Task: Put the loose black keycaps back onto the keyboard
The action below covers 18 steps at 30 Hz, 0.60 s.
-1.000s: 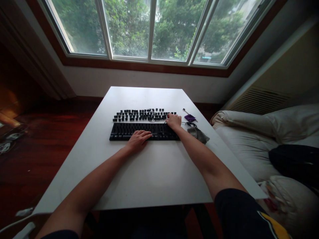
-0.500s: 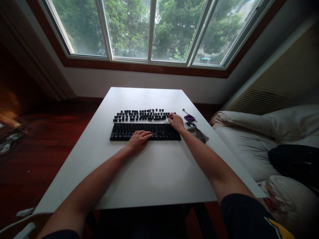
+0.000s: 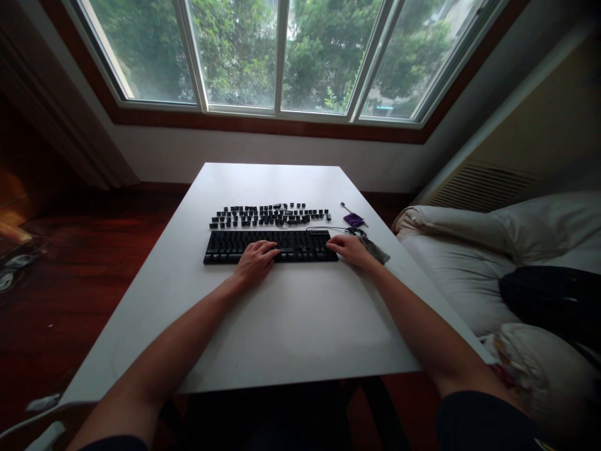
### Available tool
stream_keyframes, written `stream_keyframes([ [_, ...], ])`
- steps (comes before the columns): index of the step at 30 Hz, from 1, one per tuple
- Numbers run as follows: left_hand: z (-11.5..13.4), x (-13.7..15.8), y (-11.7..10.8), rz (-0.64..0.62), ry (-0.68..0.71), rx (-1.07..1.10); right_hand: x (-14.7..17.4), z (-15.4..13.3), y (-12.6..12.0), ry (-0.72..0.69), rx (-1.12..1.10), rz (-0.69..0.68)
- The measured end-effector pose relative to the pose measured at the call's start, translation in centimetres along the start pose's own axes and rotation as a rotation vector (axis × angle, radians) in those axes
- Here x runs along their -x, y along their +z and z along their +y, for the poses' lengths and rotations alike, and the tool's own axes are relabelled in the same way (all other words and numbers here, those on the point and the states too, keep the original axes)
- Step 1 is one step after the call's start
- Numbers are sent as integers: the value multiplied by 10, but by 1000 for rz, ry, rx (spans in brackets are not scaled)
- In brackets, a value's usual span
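A black keyboard (image 3: 220, 248) lies across the white table. My left hand (image 3: 256, 258) rests on its front middle part with the fingers stretched over the keys. At the keyboard's right end is my right hand (image 3: 346, 247), its thumb and fingertips pinched together over the keys. Whatever is between those fingertips is too small to make out. Behind the keyboard, loose black keycaps (image 3: 263, 216) are spread in several uneven rows.
A purple cloth-like item (image 3: 354, 220) and a small brush-like tool (image 3: 345, 206) lie at the right rear. A crumpled grey bag (image 3: 377, 252) is beside my right wrist, near a black cable (image 3: 355, 231). A pale sofa (image 3: 436, 263) stands to the right.
My right hand has moved from the right end of the keycap rows back towards me, onto the keyboard's right end. My left hand stays on the keyboard; the view has shifted slightly.
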State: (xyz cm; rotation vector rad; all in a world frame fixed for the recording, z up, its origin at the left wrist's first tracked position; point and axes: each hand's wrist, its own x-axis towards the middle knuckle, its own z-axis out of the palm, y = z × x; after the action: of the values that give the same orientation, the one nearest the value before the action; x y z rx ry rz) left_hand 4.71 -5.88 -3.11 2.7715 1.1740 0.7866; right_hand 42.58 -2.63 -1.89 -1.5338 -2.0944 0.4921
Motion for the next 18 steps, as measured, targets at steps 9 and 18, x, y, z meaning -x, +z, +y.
stream_keyframes([
  [9,-1,1,1,0,-6,1,-2,-10,-3,-118,68,-103],
  [18,-1,1,1,-1,4,6,-2,-21,-2,-141,192,-112],
])
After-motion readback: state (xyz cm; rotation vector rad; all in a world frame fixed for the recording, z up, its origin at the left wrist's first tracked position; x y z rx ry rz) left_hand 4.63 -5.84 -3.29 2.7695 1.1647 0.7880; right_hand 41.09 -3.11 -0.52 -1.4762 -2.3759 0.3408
